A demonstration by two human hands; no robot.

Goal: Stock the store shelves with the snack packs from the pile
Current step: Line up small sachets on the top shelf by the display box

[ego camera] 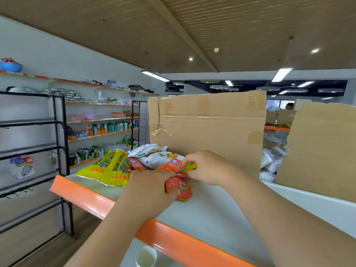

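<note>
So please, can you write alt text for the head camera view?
Two bare hands, left hand and right hand, gather small orange-red snack packs on an orange-edged shelf, beside two yellow bags and a cardboard box.

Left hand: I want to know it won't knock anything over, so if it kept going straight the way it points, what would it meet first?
The left hand already rests on the red packs. Pushed straight on, it would likely meet the white packs of the pile, then the cardboard box, though depth is unclear.
</note>
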